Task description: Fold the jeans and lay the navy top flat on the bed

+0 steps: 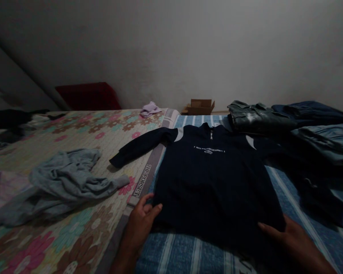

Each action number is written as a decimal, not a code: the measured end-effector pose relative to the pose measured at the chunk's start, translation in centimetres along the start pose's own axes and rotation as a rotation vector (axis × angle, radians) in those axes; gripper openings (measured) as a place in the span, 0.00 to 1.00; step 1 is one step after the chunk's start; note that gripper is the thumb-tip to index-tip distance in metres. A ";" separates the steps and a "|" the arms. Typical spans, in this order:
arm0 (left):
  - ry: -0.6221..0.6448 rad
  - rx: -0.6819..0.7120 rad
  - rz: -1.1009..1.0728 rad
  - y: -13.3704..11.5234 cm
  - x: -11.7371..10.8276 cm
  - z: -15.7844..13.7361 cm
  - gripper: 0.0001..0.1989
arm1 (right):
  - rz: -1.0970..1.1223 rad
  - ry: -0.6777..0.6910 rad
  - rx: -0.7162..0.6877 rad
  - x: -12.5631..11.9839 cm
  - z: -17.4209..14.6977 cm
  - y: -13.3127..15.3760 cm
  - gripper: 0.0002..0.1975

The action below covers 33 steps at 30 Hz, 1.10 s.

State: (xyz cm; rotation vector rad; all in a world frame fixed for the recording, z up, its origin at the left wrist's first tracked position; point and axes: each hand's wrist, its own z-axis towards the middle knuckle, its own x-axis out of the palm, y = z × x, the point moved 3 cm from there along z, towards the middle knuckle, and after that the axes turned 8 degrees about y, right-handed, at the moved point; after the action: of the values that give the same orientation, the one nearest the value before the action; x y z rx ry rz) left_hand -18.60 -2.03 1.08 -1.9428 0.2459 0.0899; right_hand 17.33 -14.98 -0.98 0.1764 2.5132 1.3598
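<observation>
A dark navy sweatshirt (pixel 205 179) with a short zip collar, pale shoulder patches and white chest lettering lies spread out, front up, collar away from me. One sleeve stretches to the left; the other reaches right, partly lost in shadow. My left hand (pixel 144 213) is closed at its lower left edge, thumb and fingers around the fabric. At the lower right edge, my right hand (pixel 291 236) grips the sweatshirt with the thumb on top and the fingers hidden beneath.
A crumpled grey garment (pixel 71 179) lies left on the flowered bedspread (pixel 103 236). Folded dark clothes (pixel 257 116) and folded jeans (pixel 331 139) sit at the right on a blue striped sheet (pixel 177 255). Behind are a small lilac cloth (pixel 150 109) and a cardboard box (pixel 200 107).
</observation>
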 end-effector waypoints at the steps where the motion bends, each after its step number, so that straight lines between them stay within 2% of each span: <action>1: -0.001 0.013 0.035 0.1 -0.2 0.0 0.32 | -0.038 -0.011 0.007 -0.2 0.1 -0.2 0.40; 4: 0.067 0.012 0.053 0.0 -0.8 -0.4 0.32 | -0.118 -0.061 0.043 -0.8 0.4 -0.7 0.40; 9: 0.310 0.007 0.018 -1.3 -0.8 -2.3 0.42 | -0.154 -0.107 0.059 -1.1 0.4 -0.9 0.40; 12: 0.378 0.009 0.127 -1.2 -0.4 -2.8 0.45 | -0.166 -0.101 0.062 -1.2 0.3 -0.6 0.41; 14: 0.297 0.075 0.283 -0.8 -0.1 -2.4 0.42 | -0.181 -0.081 0.071 -1.0 0.2 -0.5 0.41; 18: -0.030 0.353 0.638 -0.1 0.7 -1.4 0.33 | -0.214 -0.124 0.042 -0.7 -0.3 -0.1 0.40; 21: -0.199 0.505 0.772 0.3 1.2 -1.3 0.30 | -0.223 -0.133 0.031 -0.4 -0.5 0.0 0.38; 28: -0.378 0.627 0.837 -0.6 -0.3 -2.6 0.22 | -0.139 -0.050 0.048 -0.8 0.0 -0.7 0.38; 31: -0.387 0.610 0.850 -0.8 -1.2 -2.6 0.19 | -0.160 -0.074 0.016 -1.0 0.3 -0.9 0.37; 33: -0.360 0.556 0.853 -0.5 -1.5 -2.2 0.20 | -0.184 -0.078 -0.012 -1.0 0.4 -0.9 0.37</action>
State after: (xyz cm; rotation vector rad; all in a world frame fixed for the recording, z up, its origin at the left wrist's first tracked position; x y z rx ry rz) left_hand -20.10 -3.63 2.66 -1.1362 0.7540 0.8297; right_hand 18.47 -15.41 -1.73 -0.0043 2.3914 1.2698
